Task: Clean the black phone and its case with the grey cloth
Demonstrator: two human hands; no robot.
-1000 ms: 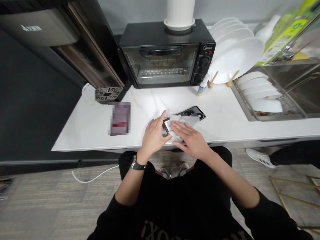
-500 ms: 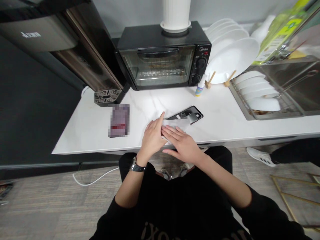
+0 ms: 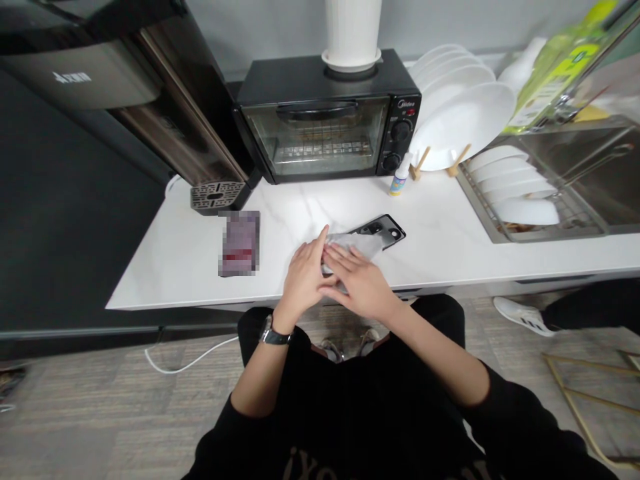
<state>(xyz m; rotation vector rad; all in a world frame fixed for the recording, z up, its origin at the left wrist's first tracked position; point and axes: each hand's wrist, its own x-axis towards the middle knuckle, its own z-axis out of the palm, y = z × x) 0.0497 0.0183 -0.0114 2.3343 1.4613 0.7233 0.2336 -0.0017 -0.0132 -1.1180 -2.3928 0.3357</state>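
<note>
My left hand (image 3: 304,275) rests at the counter's front edge, its fingers closed along a dark-edged flat thing mostly hidden under both hands; I cannot make out what it is. With fingers pressed together, my right hand (image 3: 364,280) holds a thin whitish wiping cloth (image 3: 369,245) down against that thing. Behind the cloth lies a black phone or phone case (image 3: 393,230), partly covered by it. A small white spray bottle (image 3: 399,179) with a coloured label stands farther back on the right.
A blurred-out purple item (image 3: 241,243) lies left on the white counter (image 3: 165,273). Behind are a black toaster oven (image 3: 325,140) with a white pot (image 3: 353,33) on top and a drinks dispenser (image 3: 217,197). Plates (image 3: 465,127) and a sink (image 3: 575,167) stand right. A person's shoe (image 3: 523,315) shows below.
My right hand has shifted slightly and its thumb has come in against my left hand. The cloth has moved a little and covers more of the black phone or case.
</note>
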